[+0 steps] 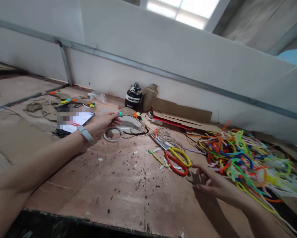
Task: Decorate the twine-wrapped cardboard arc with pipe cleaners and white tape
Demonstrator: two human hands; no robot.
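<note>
My left hand (108, 121) is closed, its fingertips pinched at the teal end of a twine-wrapped arc (128, 112) with small orange, yellow and dark flower-like bits at its other end. Just below these fingers a pale ring, like a tape roll (105, 136), rests on the wooden table (123, 198). My right hand (209, 181) is held low over the table with curved fingers apart. A small brown cardboard scrap (190, 177) lies by its fingertips. Close by are scissors (176, 165) with one red and one yellow handle, beside a yellow-green pipe cleaner (159, 158).
A heap of colourful pipe cleaners (247, 162) spreads across the right side. At the back stand a black bottle (133, 97) and a twine spool (150, 97), beside cardboard strips (185, 110). A phone (80, 120) lies left, near more twine pieces (35, 107). Loose twine (167, 135) lies behind the scissors.
</note>
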